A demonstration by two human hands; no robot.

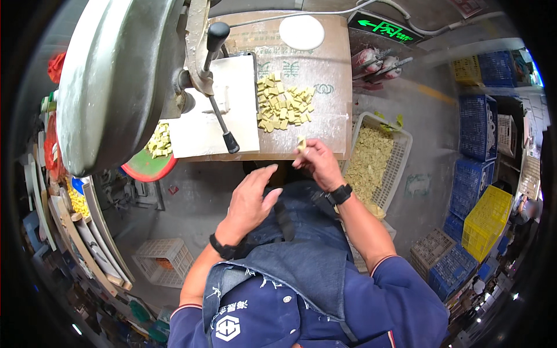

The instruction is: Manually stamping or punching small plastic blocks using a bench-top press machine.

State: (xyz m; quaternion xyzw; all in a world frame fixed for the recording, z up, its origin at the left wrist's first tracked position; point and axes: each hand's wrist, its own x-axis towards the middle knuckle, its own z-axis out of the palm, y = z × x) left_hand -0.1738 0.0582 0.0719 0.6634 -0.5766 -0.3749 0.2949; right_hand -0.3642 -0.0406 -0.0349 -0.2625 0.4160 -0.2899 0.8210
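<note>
My right hand (319, 163) is closed in a pinch on a small pale yellow-green piece (301, 142) near the front edge of the cardboard-covered table (333, 69). What the piece is made of, I cannot tell. My left hand (250, 198) hangs before the table edge, fingers stretched out, with nothing in it. Beyond my hands lies a heap of small yellow-green blocks (285, 103). To their left, a white board (241, 130) sits under a large grey metal machine (119, 75) with black-knobbed levers (230, 141).
A pale crate (404, 152) full of flat yellowish pieces stands right of the table. More blocks lie by a red-rimmed green basin (165, 170) at left. A white oval object (301, 32) rests at the table's back. Blue crates (477, 124) and a yellow crate (488, 223) are stacked far right.
</note>
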